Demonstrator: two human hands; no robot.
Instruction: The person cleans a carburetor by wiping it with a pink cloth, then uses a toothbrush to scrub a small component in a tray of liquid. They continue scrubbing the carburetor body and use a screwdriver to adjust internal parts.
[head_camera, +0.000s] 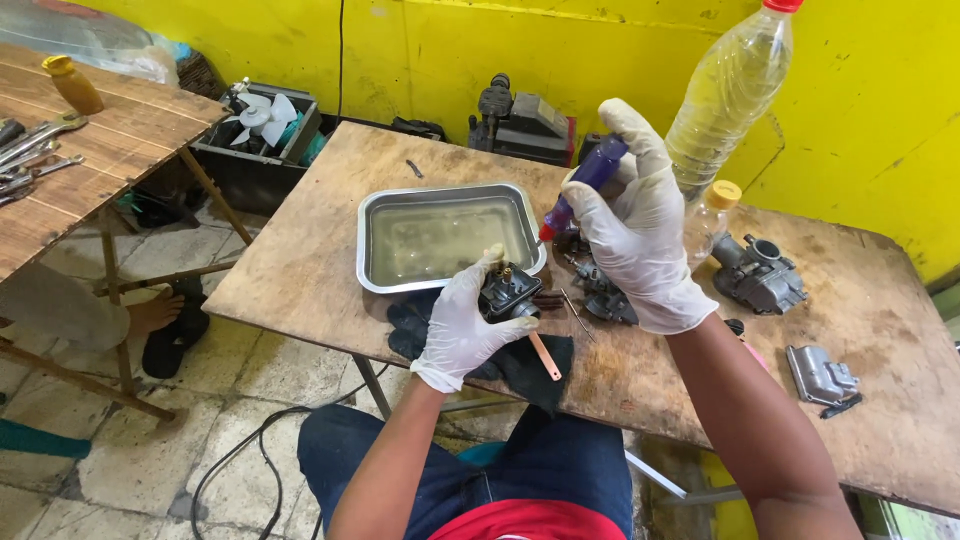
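My left hand (460, 325), in a white glove, grips a small dark carburetor body (508, 293) over a black cloth (530, 365) at the table's near edge. My right hand (640, 235), also gloved, holds a purple-handled screwdriver (590, 180) raised above it, the red collar and tip pointing down-left toward the carburetor. A steel tray (372, 262) of clear liquid lies just behind the left hand. A brush with a tan handle (545, 357) sticks out from under the carburetor.
Wooden table (320, 290) with carburetor parts (757, 275), a grey cover (820, 375), a tall plastic bottle (728, 95) and a small yellow-capped bottle (712, 215). Left: another table with wrenches (35, 150), another person's foot (155, 312), a crate holding a fan (262, 120). Cable on the floor (240, 455).
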